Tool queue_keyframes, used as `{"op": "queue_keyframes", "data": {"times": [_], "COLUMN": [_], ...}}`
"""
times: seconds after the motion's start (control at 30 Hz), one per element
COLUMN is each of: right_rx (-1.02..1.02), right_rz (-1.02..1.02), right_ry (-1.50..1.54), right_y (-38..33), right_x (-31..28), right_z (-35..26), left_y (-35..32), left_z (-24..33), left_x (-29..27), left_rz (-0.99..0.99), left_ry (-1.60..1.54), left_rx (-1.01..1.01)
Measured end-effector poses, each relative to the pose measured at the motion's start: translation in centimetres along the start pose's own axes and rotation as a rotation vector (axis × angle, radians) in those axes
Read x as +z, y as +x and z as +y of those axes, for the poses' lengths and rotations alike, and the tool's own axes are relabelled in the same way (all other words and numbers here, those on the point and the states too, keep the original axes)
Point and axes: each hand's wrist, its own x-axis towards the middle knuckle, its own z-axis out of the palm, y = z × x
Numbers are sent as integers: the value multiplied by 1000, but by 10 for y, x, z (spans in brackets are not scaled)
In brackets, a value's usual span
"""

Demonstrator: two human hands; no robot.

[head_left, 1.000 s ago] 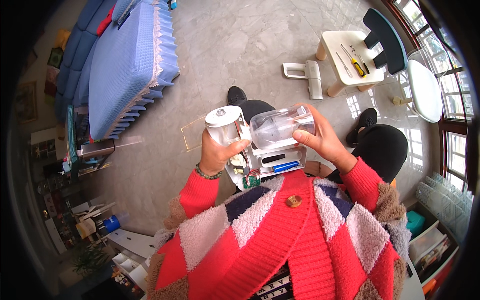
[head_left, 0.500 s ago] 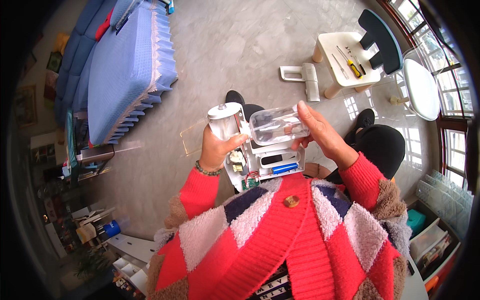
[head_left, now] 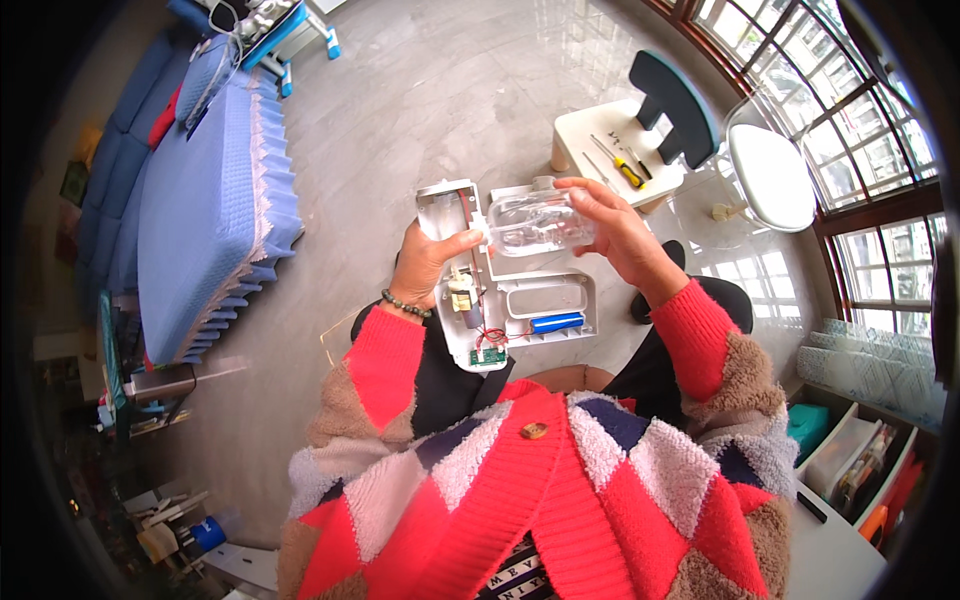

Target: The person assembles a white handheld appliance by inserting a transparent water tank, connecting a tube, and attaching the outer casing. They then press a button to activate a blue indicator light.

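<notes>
My left hand grips the side of an opened white plastic device housing, its thumb lying across the front near a white fitting. Inside the housing are a small motor, red wires, a green circuit board and a blue cylindrical battery below a handle loop. In my right hand is a clear plastic tank, lying sideways, fingers and thumb around its right end. The tank's left end is against or close to the white fitting; I cannot tell whether they are joined.
Beyond the tank, a white housing piece on the floor is partly hidden. A small cream chair carries screwdrivers, one with a yellow-black handle, and small screws. A white-seated chair stands right, a blue-covered sofa left.
The housing has tilted, so its open interior now faces me more fully. Both hands keep their holds on the housing and tank. My view has shifted, moving the chairs left in the picture.
</notes>
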Motion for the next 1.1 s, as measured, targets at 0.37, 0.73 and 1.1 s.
{"op": "queue_keyframes", "data": {"times": [0.37, 0.73, 1.1], "right_rx": [301, 189, 145], "right_rz": [78, 97, 51], "right_ry": [59, 116, 82], "right_y": [42, 61, 58], "right_x": [-41, -44, -46], "right_z": [6, 10, 17], "left_y": [73, 85, 82], "left_z": [-25, -24, -19], "left_x": [-4, -11, -17], "left_rz": [-55, -3, -19], "left_ry": [138, 65, 76], "left_rx": [-8, -28, -74]}}
